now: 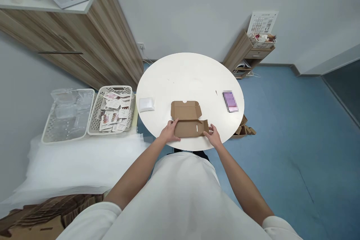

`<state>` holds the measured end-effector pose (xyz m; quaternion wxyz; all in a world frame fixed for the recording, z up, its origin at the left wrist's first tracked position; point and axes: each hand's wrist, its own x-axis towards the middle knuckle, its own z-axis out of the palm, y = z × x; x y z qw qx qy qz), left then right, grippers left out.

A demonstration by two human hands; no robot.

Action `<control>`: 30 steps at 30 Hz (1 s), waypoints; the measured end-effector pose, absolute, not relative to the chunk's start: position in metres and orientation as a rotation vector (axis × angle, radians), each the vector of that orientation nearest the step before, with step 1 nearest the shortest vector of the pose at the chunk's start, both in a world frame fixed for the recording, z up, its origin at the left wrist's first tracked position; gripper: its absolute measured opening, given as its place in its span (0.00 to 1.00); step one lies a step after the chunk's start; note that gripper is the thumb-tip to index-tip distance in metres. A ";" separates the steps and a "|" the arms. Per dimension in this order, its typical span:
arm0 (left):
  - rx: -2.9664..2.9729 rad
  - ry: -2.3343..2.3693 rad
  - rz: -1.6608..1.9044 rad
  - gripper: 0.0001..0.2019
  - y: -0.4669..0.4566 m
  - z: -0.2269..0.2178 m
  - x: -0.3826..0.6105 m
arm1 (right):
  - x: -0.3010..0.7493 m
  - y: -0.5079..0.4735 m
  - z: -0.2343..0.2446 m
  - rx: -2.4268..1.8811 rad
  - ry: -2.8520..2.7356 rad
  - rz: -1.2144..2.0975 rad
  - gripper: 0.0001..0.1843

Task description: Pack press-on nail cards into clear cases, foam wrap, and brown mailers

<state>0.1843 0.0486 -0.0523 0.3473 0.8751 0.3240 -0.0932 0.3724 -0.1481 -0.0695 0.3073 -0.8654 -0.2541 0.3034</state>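
A partly folded brown cardboard box (187,129) lies at the near edge of the round white table (191,71), its lid panel laid back away from me. My left hand (168,134) grips the box's left end, thumb and fingers spread along that side. At the opposite end, my right hand (213,137) pinches the right side flap, which stands up. A small white slip shows inside the box near that flap. To the left on the table sits a clear plastic-wrapped white packet (146,104). A blurred purple item (230,101) lies at the right.
Left of the table are a white basket of printed packets (114,114) and a basket of clear plastic pouches (69,114). White foam sheets (75,161) and stacked flat cardboard (36,219) lie below. More cardboard boxes (243,129) are on the floor, right.
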 end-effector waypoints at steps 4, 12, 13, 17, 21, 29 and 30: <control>2.256 0.854 -0.270 0.56 0.049 -0.050 0.186 | 0.369 -0.136 -0.071 -2.202 -0.569 0.847 0.36; 2.277 0.846 -0.284 0.58 0.045 -0.051 0.191 | 0.364 -0.120 -0.043 -1.981 -0.667 0.990 0.25; 2.276 0.848 -0.287 0.58 0.044 -0.052 0.193 | 0.363 -0.119 -0.041 -2.005 -0.710 0.986 0.26; 2.263 0.861 -0.288 0.59 0.038 -0.054 0.198 | 0.361 -0.115 -0.041 -2.183 -0.695 0.882 0.27; 2.252 0.812 -0.264 0.58 0.032 -0.057 0.201 | 0.367 -0.111 -0.047 -2.424 -0.736 0.799 0.20; 2.112 0.812 -0.190 0.58 0.014 -0.062 0.210 | 0.380 -0.119 -0.056 -2.668 -0.988 0.696 0.08; 2.099 0.812 -0.182 0.58 0.012 -0.062 0.212 | 0.382 -0.119 -0.057 -2.672 -1.011 0.666 0.08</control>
